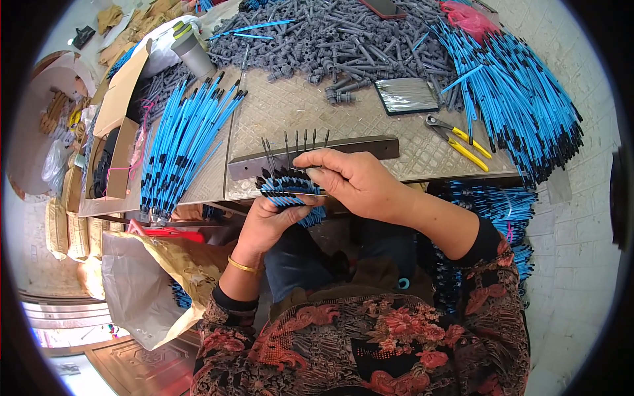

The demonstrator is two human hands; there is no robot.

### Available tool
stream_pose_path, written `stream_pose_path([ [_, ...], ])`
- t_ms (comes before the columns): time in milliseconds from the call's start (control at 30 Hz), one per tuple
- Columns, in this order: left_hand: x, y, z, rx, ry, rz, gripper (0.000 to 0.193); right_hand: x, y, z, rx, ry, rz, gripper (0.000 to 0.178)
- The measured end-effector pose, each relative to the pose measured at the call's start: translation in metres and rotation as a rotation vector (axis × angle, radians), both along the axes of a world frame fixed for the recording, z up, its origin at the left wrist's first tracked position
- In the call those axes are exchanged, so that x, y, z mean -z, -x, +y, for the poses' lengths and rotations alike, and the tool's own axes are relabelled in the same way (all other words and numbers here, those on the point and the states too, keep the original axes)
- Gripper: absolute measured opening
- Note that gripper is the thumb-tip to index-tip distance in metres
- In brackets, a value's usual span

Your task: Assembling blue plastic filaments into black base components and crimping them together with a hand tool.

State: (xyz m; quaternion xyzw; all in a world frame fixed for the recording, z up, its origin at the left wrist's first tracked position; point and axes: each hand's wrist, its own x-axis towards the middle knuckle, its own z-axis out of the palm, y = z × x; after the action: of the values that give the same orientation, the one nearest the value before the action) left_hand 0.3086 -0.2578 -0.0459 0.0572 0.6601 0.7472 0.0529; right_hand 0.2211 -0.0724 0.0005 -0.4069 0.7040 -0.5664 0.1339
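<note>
Over the table's front edge, my left hand (267,228) is wrapped round a bundle of thin blue rods with black ends (282,191). The black ends point up and away from me. My right hand (360,181) is closed in a pinch at the right side of this bundle; what lies between its fingertips is hidden. Just beyond both hands, a dark metal angle bar (376,146) lies across the table. Several thin dark stems (297,140) stick up in front of it, and their lower parts are hidden by the bundle and my fingers.
Grey plastic fittings (317,43) heap along the back. Blue rods lie in piles at left (188,138) and right (522,99). Yellow-handled pliers (469,148) and a dark tray of silvery pins (407,96) are at right. A grey bottle (193,53), cardboard box (119,148) and sack (142,284) are at left.
</note>
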Motion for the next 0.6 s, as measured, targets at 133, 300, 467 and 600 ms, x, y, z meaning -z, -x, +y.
stream_pose_path([
  [133,0.003,-0.001,-0.001,0.001,-0.008,-0.004,0.016,0.004,-0.004,-0.003,-0.034,0.104,-0.157,0.028],
  [300,0.002,0.000,-0.004,0.021,0.019,0.005,0.017,0.003,-0.005,-0.002,-0.111,0.160,-0.508,0.028],
  [467,-0.001,-0.003,-0.005,0.024,0.088,0.058,0.018,-0.003,0.001,0.002,-0.095,-0.018,-0.091,0.026],
  [600,-0.003,-0.002,-0.003,0.020,0.107,0.029,0.019,-0.011,-0.001,0.003,0.000,-0.170,0.322,0.026],
])
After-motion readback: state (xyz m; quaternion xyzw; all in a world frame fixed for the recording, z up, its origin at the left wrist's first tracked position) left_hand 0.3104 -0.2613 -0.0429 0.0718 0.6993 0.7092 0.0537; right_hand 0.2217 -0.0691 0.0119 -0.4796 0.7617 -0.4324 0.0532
